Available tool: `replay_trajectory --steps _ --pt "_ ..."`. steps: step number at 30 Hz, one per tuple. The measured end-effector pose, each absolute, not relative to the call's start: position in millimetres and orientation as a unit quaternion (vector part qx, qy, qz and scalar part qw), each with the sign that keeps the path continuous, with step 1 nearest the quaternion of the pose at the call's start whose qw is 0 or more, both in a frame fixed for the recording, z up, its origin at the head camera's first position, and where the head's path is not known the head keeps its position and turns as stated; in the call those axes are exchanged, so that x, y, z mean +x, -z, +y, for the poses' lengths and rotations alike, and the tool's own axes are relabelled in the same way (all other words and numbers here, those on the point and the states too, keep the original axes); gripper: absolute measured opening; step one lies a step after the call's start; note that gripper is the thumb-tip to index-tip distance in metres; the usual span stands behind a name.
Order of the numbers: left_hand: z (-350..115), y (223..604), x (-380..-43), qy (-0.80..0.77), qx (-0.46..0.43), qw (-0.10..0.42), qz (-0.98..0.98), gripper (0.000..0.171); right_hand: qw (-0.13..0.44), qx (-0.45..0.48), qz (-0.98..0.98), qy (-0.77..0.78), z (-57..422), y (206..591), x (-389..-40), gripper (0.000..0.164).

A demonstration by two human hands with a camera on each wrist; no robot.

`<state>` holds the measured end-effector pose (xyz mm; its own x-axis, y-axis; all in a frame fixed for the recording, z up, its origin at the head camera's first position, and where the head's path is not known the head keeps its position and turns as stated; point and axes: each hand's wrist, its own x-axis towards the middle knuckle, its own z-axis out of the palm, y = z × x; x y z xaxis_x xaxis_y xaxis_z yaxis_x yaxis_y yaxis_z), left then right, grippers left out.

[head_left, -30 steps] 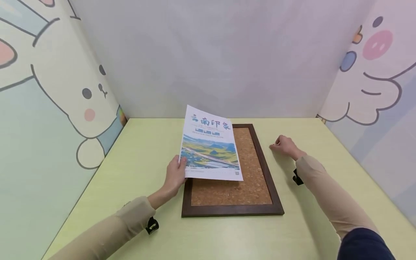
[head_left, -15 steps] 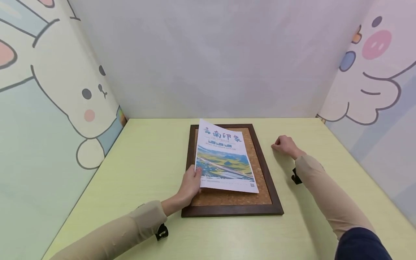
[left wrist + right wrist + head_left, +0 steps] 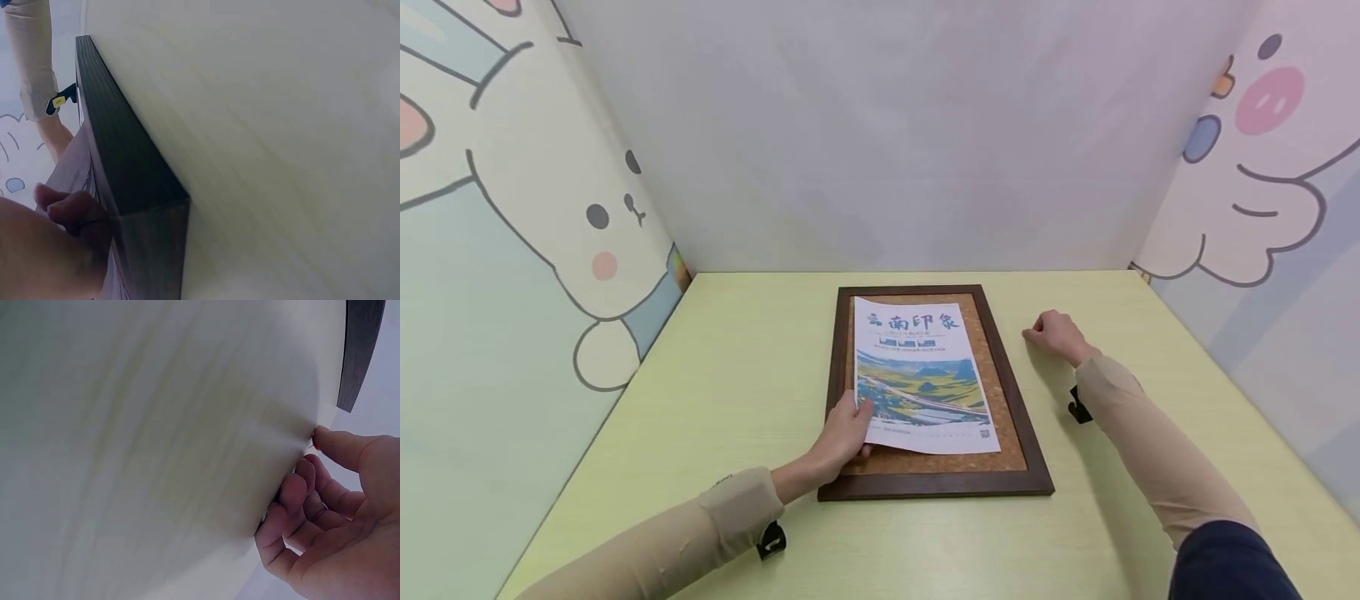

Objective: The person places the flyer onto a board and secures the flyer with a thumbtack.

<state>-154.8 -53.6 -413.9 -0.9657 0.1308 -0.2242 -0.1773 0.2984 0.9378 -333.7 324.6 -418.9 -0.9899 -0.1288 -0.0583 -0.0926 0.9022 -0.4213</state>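
Observation:
My left hand [image 3: 842, 433] grips a printed poster [image 3: 925, 379] by its lower left edge, thumb on top and fingertips showing below. The sheet, with blue lettering over a landscape picture, lies over a cork board [image 3: 940, 462], its lower edge bowed slightly. In the left wrist view, the fingers [image 3: 75, 209] are right beside the board's dark frame [image 3: 125, 144]. My right hand [image 3: 1056, 335] rests on the table right of the board, fingers curled. At its thumb tip in the right wrist view shows a tiny red push pin [image 3: 315, 443], mostly hidden between thumb and forefinger.
The dark wooden frame surrounds the cork on a pale yellow-green table [image 3: 752, 358]. A plain light wall [image 3: 895, 142] stands behind the table, with cartoon-printed walls on the left and right.
My left hand has brought the poster right and down onto the cork board, and its top edge has lowered and straightened. The right hand has stayed almost in place.

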Motion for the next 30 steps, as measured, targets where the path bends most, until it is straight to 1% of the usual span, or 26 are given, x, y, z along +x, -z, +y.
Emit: replay_trajectory --steps 2,8,14,19,23,30 --pt "-53.9 413.4 -154.8 -0.588 -0.007 0.13 0.798 0.029 0.042 -0.054 0.976 0.209 324.4 418.0 -333.5 0.024" --pt "-54.1 410.6 -155.2 -0.577 0.006 0.133 0.806 0.028 0.037 -0.064 0.975 0.21 326.2 416.0 -336.0 0.024" --pt "-57.1 406.9 -156.8 -0.564 0.013 0.148 0.812 0.028 0.023 -0.094 0.972 0.212 328.7 411.4 -336.3 0.018" --pt "-61.0 405.0 -158.8 -0.563 0.028 0.165 0.809 0.03 0.02 -0.089 0.972 0.215 327.4 410.1 -337.1 0.023" --pt "-62.4 404.6 -160.0 -0.56 0.027 0.182 0.808 0.033 0.032 -0.074 0.974 0.212 324.8 413.2 -339.1 0.029" --pt "-63.8 406.9 -162.7 -0.548 0.034 0.192 0.813 0.035 0.027 -0.071 0.976 0.203 324.6 416.8 -337.7 0.024"
